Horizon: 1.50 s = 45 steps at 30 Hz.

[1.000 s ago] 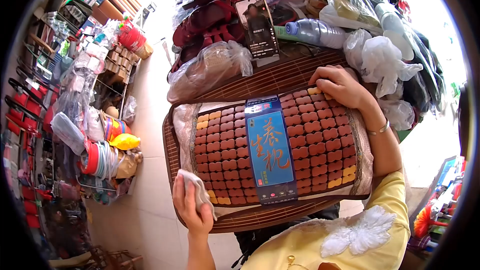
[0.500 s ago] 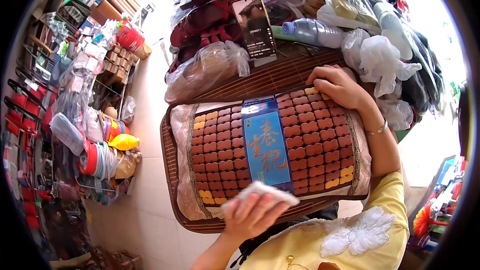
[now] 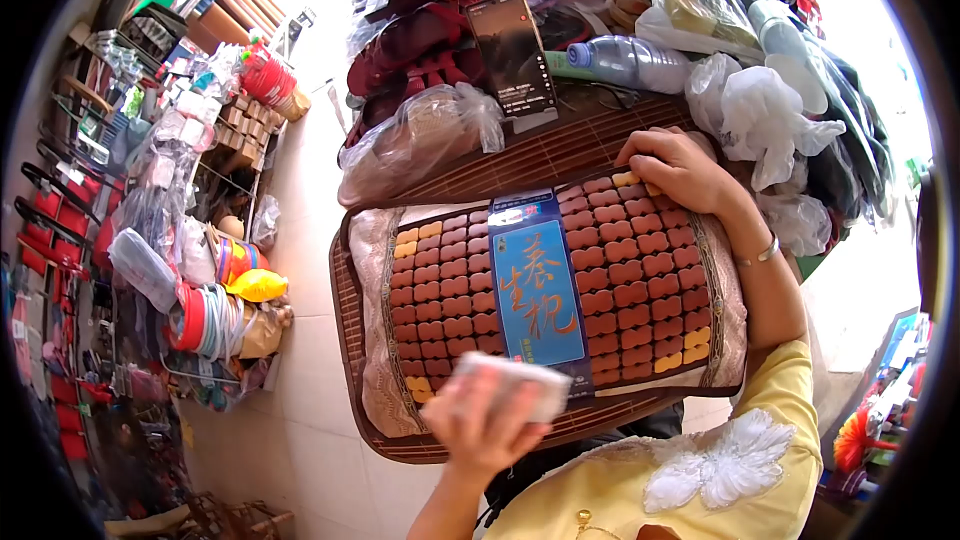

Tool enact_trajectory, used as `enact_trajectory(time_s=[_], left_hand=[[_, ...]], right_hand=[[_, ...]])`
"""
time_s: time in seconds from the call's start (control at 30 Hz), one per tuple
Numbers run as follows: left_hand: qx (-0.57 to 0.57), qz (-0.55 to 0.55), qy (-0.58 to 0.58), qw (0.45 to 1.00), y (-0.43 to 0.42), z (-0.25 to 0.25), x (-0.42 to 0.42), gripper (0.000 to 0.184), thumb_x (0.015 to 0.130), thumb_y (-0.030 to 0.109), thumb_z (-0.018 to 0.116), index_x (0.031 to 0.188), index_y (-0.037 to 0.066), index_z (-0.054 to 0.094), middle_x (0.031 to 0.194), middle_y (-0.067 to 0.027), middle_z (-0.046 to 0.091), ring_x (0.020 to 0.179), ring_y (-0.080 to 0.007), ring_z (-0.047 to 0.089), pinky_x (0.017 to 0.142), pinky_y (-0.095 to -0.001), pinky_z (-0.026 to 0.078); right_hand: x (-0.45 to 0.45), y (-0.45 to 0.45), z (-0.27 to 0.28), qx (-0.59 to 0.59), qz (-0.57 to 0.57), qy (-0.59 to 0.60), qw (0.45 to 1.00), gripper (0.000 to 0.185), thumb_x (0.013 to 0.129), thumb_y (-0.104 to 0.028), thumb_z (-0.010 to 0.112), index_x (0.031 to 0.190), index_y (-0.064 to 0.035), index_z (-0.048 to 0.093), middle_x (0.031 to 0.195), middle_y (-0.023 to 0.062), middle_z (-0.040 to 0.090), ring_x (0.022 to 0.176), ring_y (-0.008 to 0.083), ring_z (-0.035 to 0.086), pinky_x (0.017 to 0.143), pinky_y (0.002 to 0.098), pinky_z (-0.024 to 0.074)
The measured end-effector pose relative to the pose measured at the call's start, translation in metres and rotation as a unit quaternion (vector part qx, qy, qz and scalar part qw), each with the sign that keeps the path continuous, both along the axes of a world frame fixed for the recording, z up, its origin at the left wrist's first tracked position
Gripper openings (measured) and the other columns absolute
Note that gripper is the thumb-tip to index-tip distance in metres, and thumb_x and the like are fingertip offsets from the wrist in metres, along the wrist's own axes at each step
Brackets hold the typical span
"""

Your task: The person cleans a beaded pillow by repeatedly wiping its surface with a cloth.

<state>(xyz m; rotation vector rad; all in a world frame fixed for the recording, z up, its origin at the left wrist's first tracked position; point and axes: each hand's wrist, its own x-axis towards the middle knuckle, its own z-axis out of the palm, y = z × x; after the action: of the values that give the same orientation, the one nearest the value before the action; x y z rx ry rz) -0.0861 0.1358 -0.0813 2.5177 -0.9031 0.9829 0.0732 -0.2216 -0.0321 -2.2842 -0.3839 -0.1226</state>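
Brown-tiled rectangular pillow (image 3: 640,280) lay toward the near edge of a slatted brown mat (image 3: 570,148); left hand (image 3: 488,422) clutched blurred white cloth (image 3: 540,388), hiding tiles; right hand (image 3: 680,170) curled atop, grip unclear.

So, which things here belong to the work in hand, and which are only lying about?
Apparently in use:
white cloth in left hand
tiled pillow under right hand
brown slatted mat beneath

Just nearby:
phone
plastic bottle
white plastic bags
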Motion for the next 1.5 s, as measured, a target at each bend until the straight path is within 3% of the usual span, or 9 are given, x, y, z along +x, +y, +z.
enact_trajectory(time_s=[0.1,0.3,0.4,0.57,0.83,1.0,1.23,1.37,1.5], left_hand=[[0.058,-0.044,-0.033,0.997,-0.032,-0.002,-0.002,0.036,0.095,0.053,0.056,0.119,0.031,0.07,0.137,-0.0051,0.054,0.119,-0.0293,0.046,0.094,-0.0423,0.038],[-0.053,0.026,0.0,0.998,0.021,-0.003,0.014,0.035,0.093,0.043,0.058,0.119,0.021,0.069,0.136,-0.0117,0.056,0.115,-0.033,0.049,0.094,-0.0458,0.041],[-0.064,0.086,0.021,0.994,0.054,0.004,0.023,0.041,0.091,0.019,0.048,0.125,0.002,0.063,0.137,-0.0199,0.056,0.118,-0.0381,0.051,0.103,-0.0508,0.038],[-0.089,0.074,0.097,0.989,0.044,0.023,0.044,0.045,0.1,0.026,0.04,0.13,-0.002,0.06,0.139,-0.0216,0.053,0.13,-0.0404,0.047,0.11,-0.0487,0.035],[0.135,-0.145,0.087,0.976,-0.059,0.05,0.039,0.057,0.097,0.052,0.047,0.139,0.015,0.057,0.142,-0.0155,0.053,0.134,-0.0346,0.048,0.116,-0.051,0.027],[0.058,-0.066,0.137,0.987,-0.021,0.065,0.079,0.057,0.092,0.045,0.057,0.138,0.011,0.057,0.142,-0.0172,0.053,0.135,-0.0364,0.047,0.117,-0.0527,0.025],[-0.099,0.028,0.277,0.955,0.056,0.057,0.132,0.053,0.098,0.036,0.046,0.137,0.001,0.054,0.141,-0.0211,0.052,0.133,-0.0376,0.046,0.114,-0.0451,0.033],[0.021,-0.027,0.187,0.982,0.014,0.066,0.121,0.05,0.092,0.028,0.054,0.136,0.005,0.056,0.14,-0.0213,0.053,0.134,-0.038,0.046,0.114,-0.05,0.032],[0.136,-0.151,0.149,0.968,-0.055,0.079,0.097,0.059,0.093,0.043,0.054,0.139,0.005,0.053,0.142,-0.0193,0.052,0.135,-0.0357,0.046,0.116,-0.0495,0.029]], right_hand=[[0.0,0.0,-0.003,-0.007,0.012,-0.047,0.999,0.027,0.091,-0.019,0.05,0.095,0.0037,0.064,0.084,0.0144,0.064,0.078,0.025,0.062,0.073,0.0355,0.0486],[-0.001,0.0,0.002,-0.004,0.0,-0.007,1.0,0.028,0.091,-0.023,0.051,0.096,0.0011,0.065,0.089,0.0161,0.068,0.081,0.0294,0.065,0.075,0.0383,0.0506],[-0.001,-0.001,-0.002,0.006,0.007,-0.01,1.0,0.028,0.091,-0.02,0.05,0.095,0.0037,0.064,0.083,0.0141,0.063,0.076,0.0247,0.061,0.071,0.0357,0.0482],[0.0,0.0,-0.003,0.01,0.008,-0.022,1.0,0.029,0.092,-0.021,0.05,0.094,0.0035,0.064,0.083,0.0139,0.063,0.077,0.0251,0.061,0.072,0.0359,0.0483],[-0.002,0.001,-0.001,0.01,0.003,-0.019,1.0,0.027,0.091,-0.021,0.051,0.094,0.0029,0.064,0.085,0.0145,0.064,0.079,0.0258,0.062,0.073,0.0365,0.049],[-0.001,-0.002,-0.003,0.01,0.003,-0.013,1.0,0.027,0.091,-0.02,0.051,0.094,0.003,0.064,0.085,0.0156,0.064,0.081,0.0275,0.063,0.074,0.0372,0.0493],[0.0,-0.002,-0.006,-0.005,0.0,-0.032,0.999,0.027,0.091,-0.021,0.052,0.095,0.0029,0.064,0.086,0.0158,0.064,0.083,0.0282,0.063,0.076,0.0377,0.0491],[0.001,0.0,-0.006,-0.008,-0.014,-0.033,0.999,0.03,0.091,-0.026,0.051,0.093,-0.0004,0.066,0.086,0.0156,0.068,0.081,0.0307,0.065,0.075,0.04,0.0499],[-0.002,0.002,0.001,0.005,-0.01,-0.013,1.0,0.029,0.091,-0.025,0.051,0.094,-0.0002,0.066,0.087,0.0155,0.068,0.082,0.031,0.066,0.075,0.0399,0.0501]])
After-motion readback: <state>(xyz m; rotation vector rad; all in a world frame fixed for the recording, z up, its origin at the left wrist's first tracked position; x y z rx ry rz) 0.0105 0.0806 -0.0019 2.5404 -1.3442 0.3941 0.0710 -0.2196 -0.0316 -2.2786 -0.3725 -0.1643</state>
